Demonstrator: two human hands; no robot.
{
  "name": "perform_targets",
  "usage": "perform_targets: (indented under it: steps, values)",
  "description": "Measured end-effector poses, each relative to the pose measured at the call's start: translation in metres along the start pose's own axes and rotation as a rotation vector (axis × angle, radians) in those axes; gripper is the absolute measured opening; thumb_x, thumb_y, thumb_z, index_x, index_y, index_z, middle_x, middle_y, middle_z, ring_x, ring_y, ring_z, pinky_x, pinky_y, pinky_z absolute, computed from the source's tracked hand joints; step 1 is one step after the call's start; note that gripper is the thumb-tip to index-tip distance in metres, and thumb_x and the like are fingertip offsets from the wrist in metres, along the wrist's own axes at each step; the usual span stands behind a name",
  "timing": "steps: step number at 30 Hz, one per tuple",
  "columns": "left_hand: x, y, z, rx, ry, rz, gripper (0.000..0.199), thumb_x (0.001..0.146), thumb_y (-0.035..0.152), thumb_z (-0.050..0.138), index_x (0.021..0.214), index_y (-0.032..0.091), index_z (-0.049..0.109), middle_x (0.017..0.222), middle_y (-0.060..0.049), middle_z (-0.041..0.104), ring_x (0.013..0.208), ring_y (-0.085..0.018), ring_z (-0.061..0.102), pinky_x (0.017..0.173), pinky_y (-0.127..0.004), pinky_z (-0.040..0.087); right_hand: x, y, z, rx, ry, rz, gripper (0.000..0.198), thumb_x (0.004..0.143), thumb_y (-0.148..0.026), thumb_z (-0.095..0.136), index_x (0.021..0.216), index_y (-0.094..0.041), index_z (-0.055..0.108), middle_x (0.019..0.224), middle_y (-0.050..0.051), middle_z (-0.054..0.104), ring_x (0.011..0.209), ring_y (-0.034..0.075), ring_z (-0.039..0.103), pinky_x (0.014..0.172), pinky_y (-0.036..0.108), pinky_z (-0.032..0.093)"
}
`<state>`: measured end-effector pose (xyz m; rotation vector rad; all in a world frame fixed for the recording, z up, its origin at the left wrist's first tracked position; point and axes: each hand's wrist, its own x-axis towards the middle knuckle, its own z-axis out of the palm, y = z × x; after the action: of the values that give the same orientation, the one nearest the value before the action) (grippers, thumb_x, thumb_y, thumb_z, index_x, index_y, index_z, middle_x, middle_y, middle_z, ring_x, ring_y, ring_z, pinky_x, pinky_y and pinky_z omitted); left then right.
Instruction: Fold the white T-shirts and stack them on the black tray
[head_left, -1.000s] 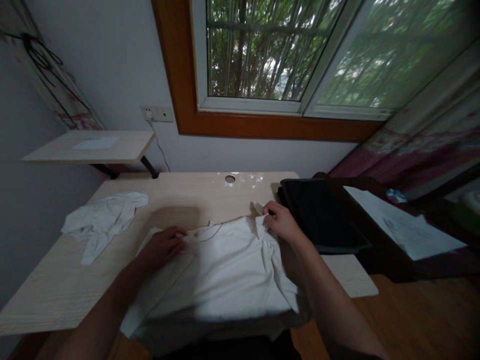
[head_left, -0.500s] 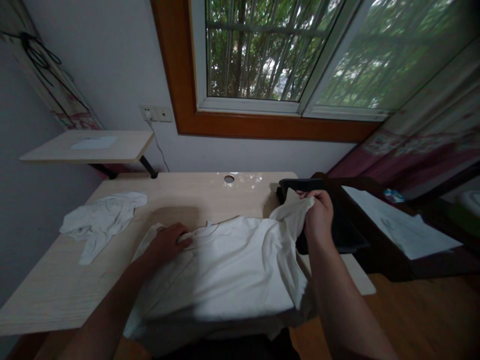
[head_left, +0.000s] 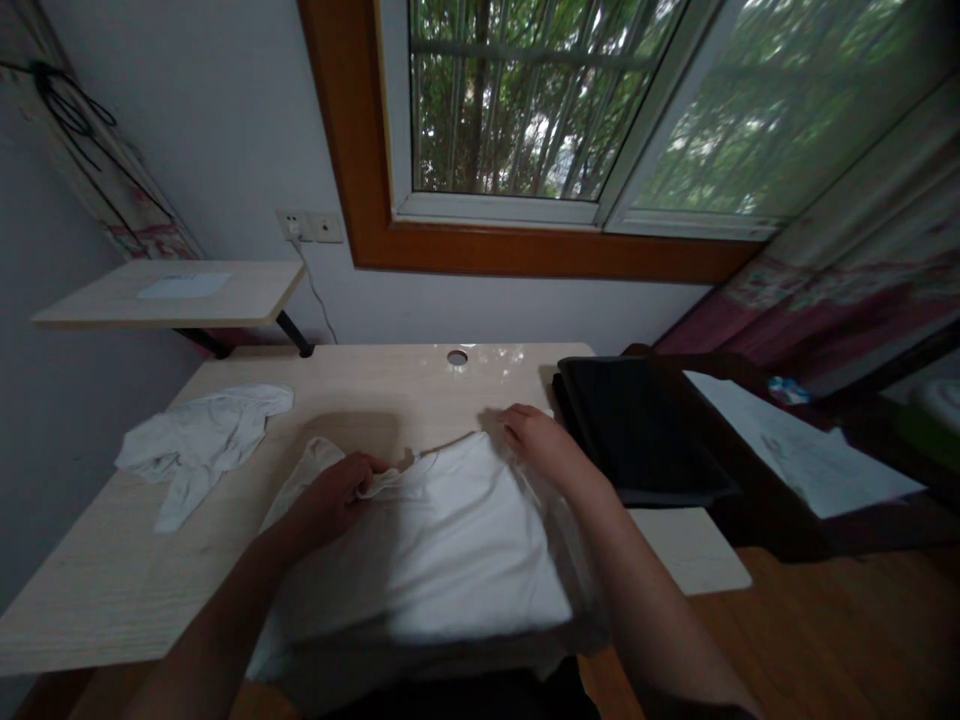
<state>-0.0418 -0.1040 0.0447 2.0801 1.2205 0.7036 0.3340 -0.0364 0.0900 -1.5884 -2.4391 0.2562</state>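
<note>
A white shirt (head_left: 450, 540) lies spread over the front of the desk, its lower part hanging past the front edge. At the collar, my left hand (head_left: 349, 485) is closed on the cloth with its fingers bent. My right hand (head_left: 536, 440) is at the shirt's upper right, fingers curled down on the fabric, whose right side is turned inward under my wrist. Part of that folded side is hidden by my right forearm. Another crumpled white garment (head_left: 206, 435) rests to the left, apart from both hands.
The pale wooden desk (head_left: 420, 385) has a round cable hole (head_left: 457, 357) near the wall. A raised shelf (head_left: 262, 300) with a paper on it stands at the back left. On the right lies a black folder-like item (head_left: 637, 430), beside dark furniture with a white sheet (head_left: 795, 445).
My right hand has moved left from the outer right side, bringing the shirt's sleeve and side inward. The black item is uncovered. My left hand stays at the collar.
</note>
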Motion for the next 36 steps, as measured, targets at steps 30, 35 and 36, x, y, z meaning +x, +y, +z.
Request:
perform_targets:
  steps: [30, 35, 36]
  values:
    - [0.027, -0.029, -0.022, 0.181, 0.379, -0.118, 0.044, 0.084, 0.028, 0.056, 0.128, 0.023, 0.060, 0.125, -0.009, 0.069, 0.115, -0.026, 0.066, 0.102, -0.040, 0.053, 0.006, 0.002, 0.011, 1.004, -0.063, 0.080, 0.045, 0.077, -0.059, 0.079, 0.082, -0.022, 0.055, 0.068, -0.008, 0.041, 0.060, 0.010, 0.037, 0.056, 0.023, 0.029]
    - [0.051, -0.026, -0.025, 0.221, 0.465, -0.165, 0.040, 0.092, 0.036, 0.059, 0.130, 0.024, 0.059, 0.125, -0.009, 0.071, 0.114, -0.025, 0.067, 0.102, -0.038, 0.052, 0.011, -0.009, 0.007, 0.751, 0.410, 0.040, 0.027, 0.088, -0.043, 0.071, 0.082, -0.022, 0.056, 0.074, -0.003, 0.049, 0.070, 0.014, 0.047, 0.066, 0.026, 0.037]
    - [0.057, -0.025, -0.025, 0.241, 0.481, -0.184, 0.038, 0.093, 0.035, 0.058, 0.130, 0.024, 0.059, 0.124, -0.008, 0.071, 0.113, -0.026, 0.068, 0.101, -0.038, 0.052, 0.012, -0.011, 0.006, 0.685, 0.436, 0.021, 0.023, 0.090, -0.042, 0.069, 0.084, -0.022, 0.058, 0.077, -0.002, 0.053, 0.074, 0.016, 0.050, 0.069, 0.026, 0.040]
